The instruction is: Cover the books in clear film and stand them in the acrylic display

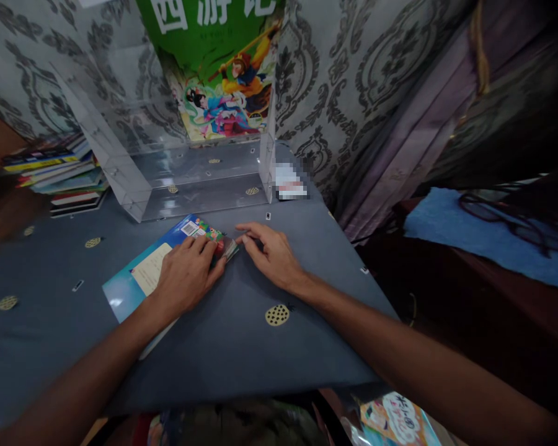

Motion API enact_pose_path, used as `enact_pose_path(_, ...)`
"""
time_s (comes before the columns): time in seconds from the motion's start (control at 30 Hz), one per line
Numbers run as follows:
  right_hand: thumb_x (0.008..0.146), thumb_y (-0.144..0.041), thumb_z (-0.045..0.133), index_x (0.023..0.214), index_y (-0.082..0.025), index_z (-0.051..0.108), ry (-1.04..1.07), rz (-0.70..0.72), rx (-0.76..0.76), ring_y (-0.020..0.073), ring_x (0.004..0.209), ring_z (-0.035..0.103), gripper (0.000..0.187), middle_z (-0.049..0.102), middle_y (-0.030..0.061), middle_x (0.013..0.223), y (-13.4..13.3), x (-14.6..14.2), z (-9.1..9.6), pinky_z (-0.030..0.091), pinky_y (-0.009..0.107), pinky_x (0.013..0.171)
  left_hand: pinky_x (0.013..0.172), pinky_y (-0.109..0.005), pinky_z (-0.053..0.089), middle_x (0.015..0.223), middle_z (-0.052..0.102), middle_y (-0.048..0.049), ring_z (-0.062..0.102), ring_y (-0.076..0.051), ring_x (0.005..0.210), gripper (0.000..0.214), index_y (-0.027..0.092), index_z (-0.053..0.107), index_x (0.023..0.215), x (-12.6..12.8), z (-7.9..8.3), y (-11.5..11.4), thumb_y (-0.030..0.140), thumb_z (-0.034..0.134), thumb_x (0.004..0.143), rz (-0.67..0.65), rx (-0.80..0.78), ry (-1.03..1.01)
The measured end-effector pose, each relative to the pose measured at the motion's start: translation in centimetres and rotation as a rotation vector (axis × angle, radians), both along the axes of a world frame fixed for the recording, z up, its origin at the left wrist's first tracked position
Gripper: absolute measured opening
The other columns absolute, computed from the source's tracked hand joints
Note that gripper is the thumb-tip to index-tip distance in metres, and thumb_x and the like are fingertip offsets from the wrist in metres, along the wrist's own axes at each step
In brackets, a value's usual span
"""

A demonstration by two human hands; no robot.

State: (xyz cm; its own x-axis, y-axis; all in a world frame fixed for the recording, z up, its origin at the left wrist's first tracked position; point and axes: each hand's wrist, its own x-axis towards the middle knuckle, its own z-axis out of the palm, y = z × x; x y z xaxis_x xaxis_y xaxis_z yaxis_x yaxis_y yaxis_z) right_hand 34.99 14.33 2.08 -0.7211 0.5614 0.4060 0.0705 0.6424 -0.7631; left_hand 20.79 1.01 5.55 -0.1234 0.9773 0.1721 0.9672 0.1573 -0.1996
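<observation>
A thin blue book (pixel 128 294) lies at a slant on the grey tablecloth, its barcode side up. My left hand (pixel 188 269) is over the right part of the book, fingers on the cover and thumb along the near edge, gripping it at the corner. There the page edges look slightly fanned. Just right of that corner is my right hand (pixel 272 255), index finger stretched out and thumb apart from it. Its fingertips are very close to the page edges; whether they touch I cannot tell. Nothing shows in its grasp.
Behind the book stands a clear acrylic rack (pixel 204 176) holding an upright green picture book (pixel 223 74). A stack of books (pixel 69 173) sits at the left back. Glasses (pixel 483 214) rest on blue cloth (pixel 437 229) at right. Another book (pixel 397 418) is below the table's front edge.
</observation>
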Motion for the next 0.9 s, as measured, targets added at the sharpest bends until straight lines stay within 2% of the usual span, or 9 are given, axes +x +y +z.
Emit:
enact_pose_path(0.13, 0.094, -0.015, 0.049, 0.119, -0.018, 0.065, -0.046, -0.015, 0.01, 0.0165, 0.077, 0.065, 0.03, 0.076, 0.0055, 0.096, 0.14, -0.08, -0.23, 0.048, 0.03, 0.071, 0.079, -0.037, 0.052, 0.105, 0.07, -0.0088, 0.063, -0.027, 0.1, 0.032, 0.017, 0.065, 0.105, 0.0, 0.09, -0.03, 0.04, 0.043, 0.102, -0.003, -0.002, -0.004)
enact_pose_path(0.37, 0.096, -0.018, 0.05, 0.118, -0.02, 0.066, -0.093, -0.009, 0.031, 0.0175, 0.08, 0.067, 0.028, 0.076, 0.0052, 0.094, 0.32, -0.19, -0.66, 0.049, 0.032, 0.076, 0.082, -0.04, 0.052, 0.106, 0.07, -0.0098, 0.063, -0.028, 0.102, 0.034, 0.016, 0.065, 0.107, -0.05, 0.05, 0.04, 0.04, 0.042, 0.102, -0.005, -0.012, -0.019)
enact_pose_path(0.67, 0.096, -0.016, 0.047, 0.121, -0.017, 0.064, 0.037, -0.008, 0.013, 0.0161, 0.079, 0.066, 0.03, 0.077, 0.0052, 0.096, -0.06, 0.08, 0.08, 0.049, 0.03, 0.075, 0.081, -0.04, 0.052, 0.105, 0.07, -0.0106, 0.062, -0.028, 0.102, 0.034, 0.015, 0.065, 0.108, -0.2, -0.13, -0.09, 0.039, 0.043, 0.102, -0.007, 0.001, -0.03)
enact_pose_path(0.9, 0.095, -0.016, 0.049, 0.121, -0.019, 0.065, -0.062, -0.024, 0.029, 0.0174, 0.086, 0.067, 0.031, 0.076, 0.005, 0.095, 0.08, -0.01, -0.3, 0.049, 0.031, 0.078, 0.083, -0.04, 0.053, 0.106, 0.07, -0.0091, 0.063, -0.028, 0.102, 0.033, 0.016, 0.065, 0.108, -0.03, 0.06, -0.09, 0.04, 0.043, 0.102, 0.007, -0.019, -0.024)
